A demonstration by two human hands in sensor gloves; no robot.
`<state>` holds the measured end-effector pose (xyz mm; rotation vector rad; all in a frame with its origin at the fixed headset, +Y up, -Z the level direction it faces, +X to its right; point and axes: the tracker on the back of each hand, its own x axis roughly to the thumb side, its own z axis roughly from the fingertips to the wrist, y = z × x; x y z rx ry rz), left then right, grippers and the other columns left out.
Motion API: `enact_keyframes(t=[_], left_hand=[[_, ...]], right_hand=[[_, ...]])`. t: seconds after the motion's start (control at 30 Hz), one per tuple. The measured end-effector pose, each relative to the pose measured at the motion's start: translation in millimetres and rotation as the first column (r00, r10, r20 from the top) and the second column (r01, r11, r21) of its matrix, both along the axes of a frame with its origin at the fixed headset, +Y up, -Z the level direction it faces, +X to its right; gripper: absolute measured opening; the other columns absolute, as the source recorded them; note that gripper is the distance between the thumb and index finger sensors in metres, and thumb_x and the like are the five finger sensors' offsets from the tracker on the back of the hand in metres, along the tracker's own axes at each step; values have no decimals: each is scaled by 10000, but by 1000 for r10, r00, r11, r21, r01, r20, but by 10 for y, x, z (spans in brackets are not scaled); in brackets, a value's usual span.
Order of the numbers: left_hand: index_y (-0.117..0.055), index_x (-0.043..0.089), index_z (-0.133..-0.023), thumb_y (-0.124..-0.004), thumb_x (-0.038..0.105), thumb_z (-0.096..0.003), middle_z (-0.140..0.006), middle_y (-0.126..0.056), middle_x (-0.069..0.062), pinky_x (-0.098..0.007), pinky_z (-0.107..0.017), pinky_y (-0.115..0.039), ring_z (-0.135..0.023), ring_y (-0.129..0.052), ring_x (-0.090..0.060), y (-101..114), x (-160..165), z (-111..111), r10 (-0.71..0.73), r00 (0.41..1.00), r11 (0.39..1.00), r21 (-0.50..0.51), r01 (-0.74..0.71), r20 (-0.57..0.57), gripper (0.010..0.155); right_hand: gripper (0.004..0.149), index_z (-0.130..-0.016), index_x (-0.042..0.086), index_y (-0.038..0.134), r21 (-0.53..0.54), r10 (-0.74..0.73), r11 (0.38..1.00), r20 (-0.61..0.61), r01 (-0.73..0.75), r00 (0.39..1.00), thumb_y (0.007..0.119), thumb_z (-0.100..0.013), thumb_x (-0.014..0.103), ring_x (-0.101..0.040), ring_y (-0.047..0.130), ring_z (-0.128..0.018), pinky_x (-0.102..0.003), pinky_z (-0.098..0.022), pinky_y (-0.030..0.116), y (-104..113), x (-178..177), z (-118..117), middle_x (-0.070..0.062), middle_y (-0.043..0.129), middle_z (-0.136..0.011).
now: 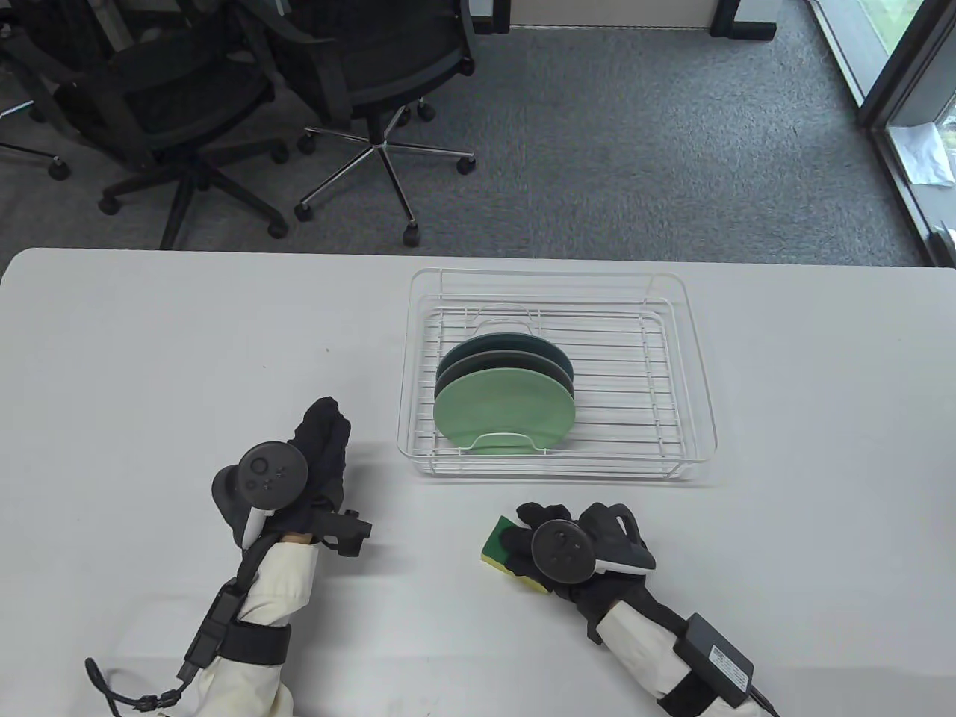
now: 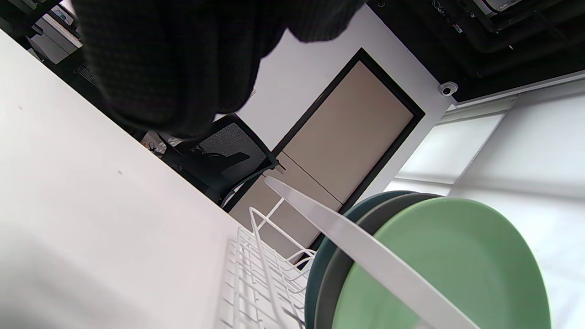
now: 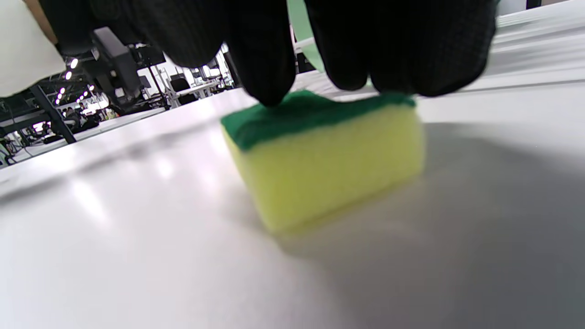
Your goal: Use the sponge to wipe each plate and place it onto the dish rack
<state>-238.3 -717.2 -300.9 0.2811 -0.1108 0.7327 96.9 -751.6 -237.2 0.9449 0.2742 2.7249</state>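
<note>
Three plates stand on edge in a white wire dish rack [image 1: 694, 358] toward the far middle of a white surface [image 1: 187, 336]. The light green plate [image 1: 504, 418] is nearest the person, a grey plate [image 1: 478, 363] sits just behind it, and a dark teal plate [image 1: 515, 343] is at the back. All three lean close together in the left half of the rack.

Two gloved hands reach in from the near edge, each with a round black tracker strapped to its back. The left hand [image 1: 317, 455] rests on the surface to the left of the rack, well apart from it. Its fingers point away from the person, lie loosely together and hold nothing. In the left wrist view the light green plate [image 2: 452, 269] fills the lower right, with a rack wire crossing in front of it.

The right hand [image 1: 579, 541] is near the front edge of the rack, resting on a sponge [image 1: 500, 549]. The sponge is yellow with a green scrubbing layer on top and lies flat on the surface. In the right wrist view the fingertips [image 3: 267, 73] curl down onto the green top of the sponge [image 3: 320, 160], touching its far edge. Whether they grip the sponge or only rest on it cannot be told.

Black office chairs [image 1: 187, 97] stand on grey carpet beyond the surface.
</note>
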Motion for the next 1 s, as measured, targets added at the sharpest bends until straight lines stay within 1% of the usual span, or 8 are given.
enact_keyframes(t=[0.13,0.23,0.33,0.4,0.47,0.7,0.83,1.0], left_hand=[[-664,-65,-1015,-668,229,-589,-863,-891,-281,-359,-384,-971,-646,-1017,-425,13,19,10,-20,1000,1000,10,20,9,517],[-548,-100,-1073,-651,266,-603,-933,-800,-339,-425,-455,-927,-725,-935,-501,86,108,66,-120,992,991,59,118,37,605],[-442,-104,-1121,-633,319,-616,-1036,-635,-401,-556,-580,-797,-846,-733,-631,183,251,169,-285,956,952,138,274,67,686],[-367,-88,-1152,-608,374,-626,-1093,-514,-432,-662,-637,-670,-904,-563,-707,242,357,274,-422,904,892,209,400,70,741],[-302,-62,-1175,-583,419,-635,-1130,-400,-447,-750,-656,-520,-931,-384,-748,270,423,344,-500,863,847,248,471,70,776],[-144,-32,-1181,-507,527,-633,-1151,-134,-444,-830,-622,-216,-945,-58,-712,241,553,412,-646,757,751,254,609,97,863],[-110,-21,-1176,-488,563,-623,-1149,-95,-437,-834,-618,-184,-947,-29,-696,151,569,388,-699,705,712,206,671,119,889],[-98,-13,-1174,-481,577,-618,-1149,-82,-430,-834,-615,-168,-949,-12,-683,65,532,346,-746,654,665,160,729,122,896]], right_hand=[[537,-1048,67,714,70,-88,994,45,85,995,666,-608,370,-608,667,-840,-614,-588,695,220,141,-6,-380,622,-1056],[545,-1049,46,702,209,-174,967,132,144,976,657,-614,370,-587,699,-822,-608,-590,697,454,333,2,-359,683,-1016],[565,-1088,28,637,422,-271,894,250,147,930,631,-627,355,-590,656,-857,-620,-632,643,649,563,22,-366,638,-1047],[578,-1112,27,583,571,-288,819,319,60,903,609,-636,353,-579,554,-931,-626,-682,568,764,740,36,-346,574,-1087],[594,-1132,46,537,636,-258,770,376,-45,890,597,-639,371,-563,456,-980,-628,-715,493,823,870,46,-317,521,-1122],[699,-1184,83,334,641,-163,728,508,-245,845,554,-635,455,-503,119,-1020,-651,-720,216,780,1171,-14,-273,312,-1195],[737,-1185,101,234,600,-91,733,554,-321,828,523,-634,497,-506,20,-996,-663,-693,136,684,1253,-45,-269,198,-1201],[741,-1185,97,231,580,-84,745,571,-329,817,515,-635,503,-506,14,-994,-666,-683,122,643,1299,-63,-273,192,-1201]])
